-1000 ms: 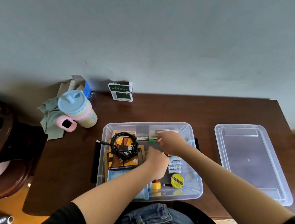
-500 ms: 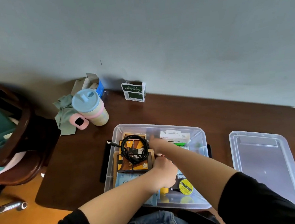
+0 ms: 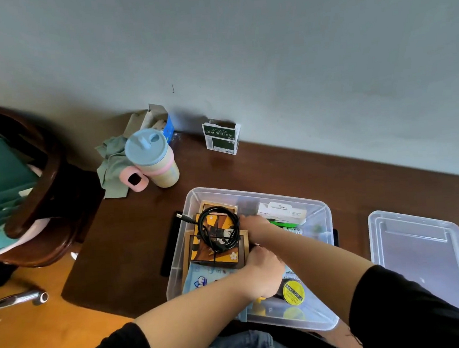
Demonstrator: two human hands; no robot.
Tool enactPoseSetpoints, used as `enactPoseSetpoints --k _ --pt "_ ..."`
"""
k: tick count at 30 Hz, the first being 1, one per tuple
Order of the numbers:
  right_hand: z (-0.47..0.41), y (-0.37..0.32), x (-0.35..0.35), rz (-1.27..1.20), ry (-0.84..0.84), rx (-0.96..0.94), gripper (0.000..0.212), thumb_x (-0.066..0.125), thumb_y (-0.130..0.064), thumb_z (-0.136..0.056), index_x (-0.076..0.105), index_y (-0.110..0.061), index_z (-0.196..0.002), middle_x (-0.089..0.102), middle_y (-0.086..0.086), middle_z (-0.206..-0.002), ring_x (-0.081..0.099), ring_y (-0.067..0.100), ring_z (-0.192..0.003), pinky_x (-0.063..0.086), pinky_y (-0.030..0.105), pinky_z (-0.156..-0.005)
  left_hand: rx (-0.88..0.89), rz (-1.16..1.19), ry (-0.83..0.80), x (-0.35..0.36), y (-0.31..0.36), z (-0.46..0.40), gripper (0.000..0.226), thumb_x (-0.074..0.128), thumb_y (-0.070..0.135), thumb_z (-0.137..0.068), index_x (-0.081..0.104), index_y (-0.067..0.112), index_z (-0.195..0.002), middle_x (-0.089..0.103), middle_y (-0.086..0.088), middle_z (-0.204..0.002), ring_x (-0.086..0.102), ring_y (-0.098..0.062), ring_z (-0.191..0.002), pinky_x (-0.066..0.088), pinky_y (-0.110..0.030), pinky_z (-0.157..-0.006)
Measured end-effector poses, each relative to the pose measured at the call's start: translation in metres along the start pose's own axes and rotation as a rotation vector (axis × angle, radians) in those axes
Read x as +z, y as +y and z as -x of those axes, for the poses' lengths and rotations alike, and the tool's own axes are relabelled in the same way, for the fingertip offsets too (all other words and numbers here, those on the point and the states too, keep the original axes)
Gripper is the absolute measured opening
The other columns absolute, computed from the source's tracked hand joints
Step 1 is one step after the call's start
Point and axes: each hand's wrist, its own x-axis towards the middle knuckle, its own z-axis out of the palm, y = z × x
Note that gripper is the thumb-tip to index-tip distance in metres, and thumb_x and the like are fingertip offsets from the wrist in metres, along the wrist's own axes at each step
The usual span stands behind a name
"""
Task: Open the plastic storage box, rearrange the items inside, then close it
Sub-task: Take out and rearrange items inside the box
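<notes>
Background: a plain grey-blue wall (image 3: 268, 47) stands behind a dark brown wooden counter (image 3: 135, 250).
Storage box: the clear plastic storage box (image 3: 319, 210) is open on the counter, and both hands are inside it.
Lid: the clear lid (image 3: 421, 254) lies flat on the counter, well to the right of both hands, apart from the box.
Left hand: the left hand (image 3: 264, 275) is in the middle of the box with its fingers curled, at the right edge of the picture blocks (image 3: 215, 254). I cannot tell if it really grips them or something under them.
Right hand: the right hand (image 3: 254, 226) is just behind the left hand, at the same right side of the blocks. Its fingers are hidden, so I cannot tell if it holds something.
Cable: a coiled black cable (image 3: 219, 229) lies on top of the blocks, just left of the right hand.
White package: a white package (image 3: 283, 213) lies in the far part of the box, just right of the right hand.
Yellow disc: a round yellow-labelled disc (image 3: 294, 292) lies in the near part of the box, below the right forearm and right of the left hand.
Blue card: a light blue printed card (image 3: 203, 280) lies under the near edge of the blocks, left of the left wrist.
Cup: a cup with a blue lid (image 3: 150, 158) stands on the counter far to the left and behind the hands, beside a green cloth (image 3: 112, 166).
Small carton: a green and white carton (image 3: 221, 138) stands near the wall, behind the hands.
</notes>
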Motion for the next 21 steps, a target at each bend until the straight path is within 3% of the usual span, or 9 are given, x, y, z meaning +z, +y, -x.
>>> enactPoseSetpoints --k 1,3,5,7,11,16,19,21 --pt "0.002 0.001 -0.001 0.019 -0.029 -0.007 0.033 0.045 -0.005 -0.095 0.052 -0.003 -0.127 0.058 0.015 -0.126 0.055 0.03 -0.116 0.046 0.038 -0.098 0.02 -0.046 -0.044 -0.004 0.001 0.0 0.007 0.055 0.005 -0.08 0.052 0.012 -0.078 0.061 -0.018 -0.089 0.029 -0.021 -0.06 0.008 -0.024 -0.047" --pt "0.003 0.005 -0.004 0.062 -0.073 -0.045 0.037 0.051 0.001 -0.089 0.055 0.0 -0.125 0.059 0.015 -0.125 0.056 0.03 -0.115 0.047 0.038 -0.097 -0.049 -0.163 -0.109 -0.016 0.006 0.0 0.019 0.053 0.01 -0.086 0.058 0.007 -0.105 0.059 -0.016 -0.104 0.038 -0.025 -0.068 0.015 -0.026 -0.046" --pt "0.004 0.007 -0.006 0.095 -0.108 -0.06 0.04 0.051 0.004 -0.087 0.054 0.0 -0.127 0.057 0.016 -0.127 0.055 0.031 -0.116 0.046 0.038 -0.097 -0.071 -0.223 -0.133 -0.027 0.011 0.002 0.028 0.051 0.011 -0.09 0.054 0.005 -0.117 0.056 -0.016 -0.114 0.052 -0.029 -0.085 0.022 -0.028 -0.049" --pt "0.006 0.006 -0.007 0.105 -0.105 -0.071 0.039 0.051 0.004 -0.087 0.055 0.0 -0.126 0.058 0.016 -0.126 0.055 0.031 -0.115 0.046 0.037 -0.097 -0.084 -0.245 -0.136 -0.032 0.014 0.007 0.029 0.05 0.011 -0.092 0.053 0.004 -0.119 0.055 -0.017 -0.12 0.055 -0.03 -0.098 0.028 -0.03 -0.055" --pt "0.008 0.005 -0.006 0.169 -0.073 -0.066 0.034 0.052 0.002 -0.088 0.058 -0.001 -0.121 0.061 0.015 -0.121 0.058 0.03 -0.112 0.049 0.036 -0.093 -0.066 -0.271 -0.086 -0.031 0.016 0.013 0.033 0.05 0.011 -0.092 0.05 0.004 -0.124 0.052 -0.017 -0.126 0.053 -0.03 -0.108 0.034 -0.032 -0.07" --pt "0.016 0.007 -0.004 0.296 -0.016 -0.033 0.022 0.055 -0.005 -0.088 0.064 -0.004 -0.108 0.065 0.011 -0.108 0.062 0.027 -0.099 0.05 0.032 -0.076 -0.063 -0.247 -0.097 -0.027 0.017 0.013 0.043 0.05 0.011 -0.092 0.043 0.001 -0.133 0.048 -0.018 -0.131 0.049 -0.031 -0.117 0.041 -0.034 -0.086" --pt "0.026 0.014 -0.007 0.353 0.063 -0.056 0.017 0.053 -0.01 -0.088 0.067 -0.003 -0.097 0.065 0.011 -0.097 0.059 0.026 -0.085 0.048 0.03 -0.068 -0.047 -0.271 -0.115 -0.03 0.014 0.013 0.039 0.05 0.012 -0.093 0.044 0.001 -0.131 0.05 -0.018 -0.127 0.05 -0.03 -0.114 0.041 -0.034 -0.083" --pt "0.037 0.021 -0.008 0.334 0.122 -0.061 0.019 0.057 -0.012 -0.087 0.065 -0.002 -0.101 0.064 0.011 -0.101 0.06 0.027 -0.091 0.05 0.033 -0.073 -0.052 -0.26 -0.124 -0.033 0.013 0.013 0.034 0.05 0.012 -0.093 0.047 0.002 -0.125 0.051 -0.017 -0.124 0.052 -0.03 -0.109 0.039 -0.033 -0.077"
